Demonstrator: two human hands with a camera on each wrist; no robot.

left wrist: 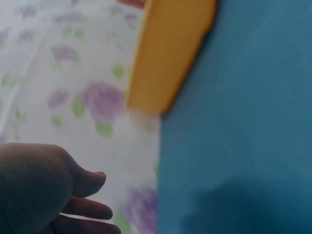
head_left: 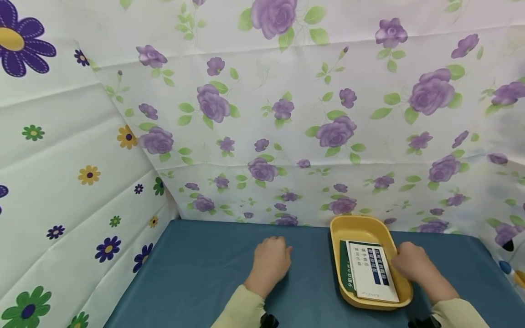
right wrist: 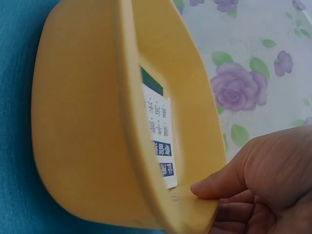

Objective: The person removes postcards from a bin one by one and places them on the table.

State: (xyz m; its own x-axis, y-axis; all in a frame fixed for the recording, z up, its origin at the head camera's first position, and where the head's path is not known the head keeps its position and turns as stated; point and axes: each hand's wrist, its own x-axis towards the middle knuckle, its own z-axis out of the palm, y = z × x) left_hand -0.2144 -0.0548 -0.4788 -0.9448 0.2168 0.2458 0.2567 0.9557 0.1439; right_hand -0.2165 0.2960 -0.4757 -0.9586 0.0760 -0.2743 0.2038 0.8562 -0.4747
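Observation:
A yellow plastic basin [head_left: 357,223] stands toward the right of the table, and inside it lie a white booklet [head_left: 371,269] with blue-and-white lettering and, partly under that, a green booklet [head_left: 344,266]. My right hand [head_left: 414,263] grips the basin's right rim; in the right wrist view the thumb [right wrist: 214,187] is on the inside of the wall and the fingers are curled outside it. Left of the basin, apart from it, my left hand [head_left: 271,262] is held over the table with nothing in it, thumb and fingers loosely bent in the left wrist view.
Dark blue cloth covers the table [head_left: 197,269]. Behind it hangs a white curtain [head_left: 262,114] with purple roses, and another with flowers [head_left: 88,175] lines the left side. At the far right edge there is a small blue-and-yellow object [head_left: 508,269].

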